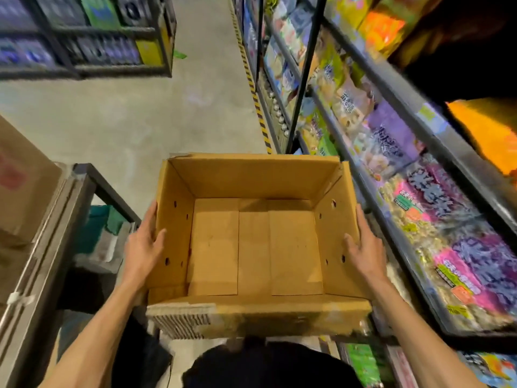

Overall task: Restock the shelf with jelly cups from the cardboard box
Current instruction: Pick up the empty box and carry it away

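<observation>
The cardboard box [253, 247] hangs open-topped over the aisle floor [134, 121], its bare bottom flaps showing. The left hand [142, 247] and right hand [363, 247] each clamp a side wall, thumb inside and fingers outside. The shelf [402, 100], packed with purple packets [430, 191], crowds its right side; a metal cart [92, 175] stands to its left.

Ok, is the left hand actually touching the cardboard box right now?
Touching. The head view shows the left hand pressed against the outer left wall of the cardboard box, with its thumb hooked over the rim.

Right shelf [402, 107]: tiers packed with purple, pink, green snack bags [391, 135]. Concrete floor [140, 113] alongside.
</observation>
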